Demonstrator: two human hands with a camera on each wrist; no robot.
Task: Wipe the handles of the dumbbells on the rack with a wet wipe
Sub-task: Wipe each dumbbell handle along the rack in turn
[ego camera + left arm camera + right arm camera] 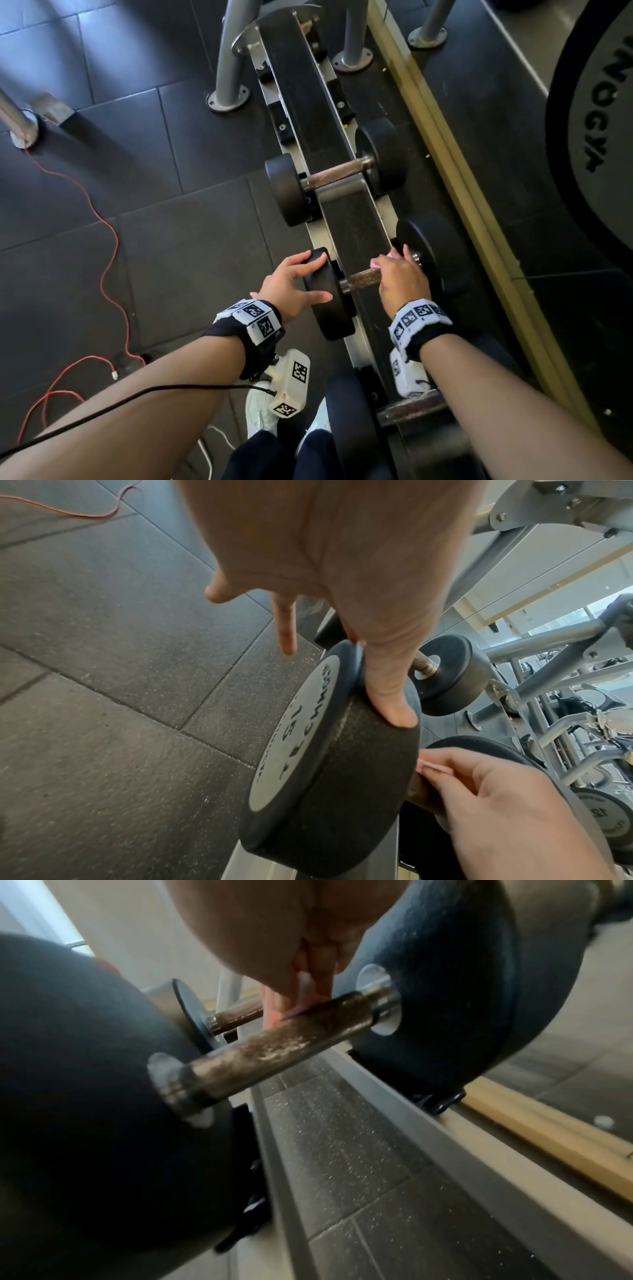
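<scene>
A black dumbbell with a rusty brown handle (361,278) lies across the rack (349,219) in front of me. My left hand (308,277) rests on its left weight head (329,308), fingers spread over the top and thumb lying along the rim (390,696). My right hand (399,274) grips the right end of the handle, its fingers curled over a pink wet wipe (433,768). In the right wrist view the wipe (274,1004) is pressed to the handle (274,1047) close to the right weight head (445,988).
A second dumbbell (337,171) sits farther along the rack and a third (404,411) lies under my right forearm. A wooden strip (455,192) and a big weight plate (596,120) are to the right. Grey posts (229,68) and a red cable (109,260) are on the floor at left.
</scene>
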